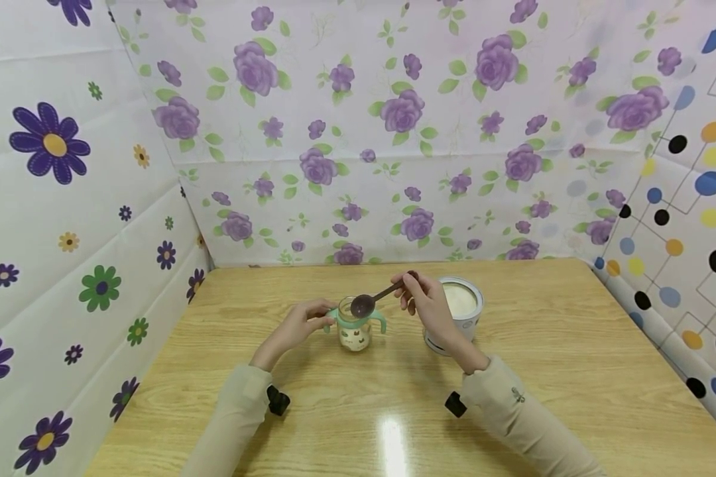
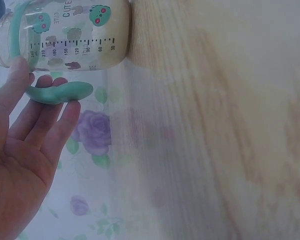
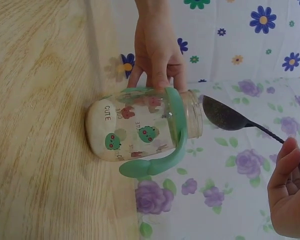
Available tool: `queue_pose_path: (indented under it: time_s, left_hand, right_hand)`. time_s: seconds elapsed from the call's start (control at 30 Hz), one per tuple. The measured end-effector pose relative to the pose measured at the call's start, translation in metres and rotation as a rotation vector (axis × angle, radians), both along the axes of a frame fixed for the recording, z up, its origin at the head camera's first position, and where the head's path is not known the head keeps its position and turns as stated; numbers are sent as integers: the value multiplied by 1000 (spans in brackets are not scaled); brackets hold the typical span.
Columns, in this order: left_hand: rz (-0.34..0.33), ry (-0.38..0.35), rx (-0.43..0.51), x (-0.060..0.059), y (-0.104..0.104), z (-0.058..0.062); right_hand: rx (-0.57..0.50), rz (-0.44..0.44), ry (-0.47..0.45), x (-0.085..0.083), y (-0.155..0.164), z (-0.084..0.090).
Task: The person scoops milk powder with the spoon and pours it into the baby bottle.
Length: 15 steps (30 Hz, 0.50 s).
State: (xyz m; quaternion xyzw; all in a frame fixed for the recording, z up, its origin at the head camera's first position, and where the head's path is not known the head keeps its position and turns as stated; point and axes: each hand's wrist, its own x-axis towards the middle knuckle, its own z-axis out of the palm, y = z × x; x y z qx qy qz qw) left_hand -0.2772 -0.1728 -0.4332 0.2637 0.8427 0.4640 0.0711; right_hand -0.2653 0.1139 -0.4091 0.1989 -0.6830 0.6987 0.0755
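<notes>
Our left hand [image 1: 295, 328] grips bottle [image 1: 355, 329] handle, right hand [image 1: 426, 301] pinches spoon [image 1: 365, 303] over its mouth — narrow opening, tilt could spill powder.

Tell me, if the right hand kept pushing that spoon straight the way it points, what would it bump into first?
Most likely the left hand: the spoon points left over the open bottle, whose handle that hand holds.

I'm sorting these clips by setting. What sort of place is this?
Probably a staged recording booth, not a real kitchen: a wooden table boxed in by flowered sheets, bearing only a baby bottle and a powder tin.
</notes>
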Motion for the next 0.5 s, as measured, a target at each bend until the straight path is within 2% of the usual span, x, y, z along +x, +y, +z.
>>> queue_pose_path:
  time_s: [0.5]
  left_hand:
    - [8, 4, 6, 0, 0, -2]
  right_hand:
    - [-29, -33, 11, 0, 5, 3]
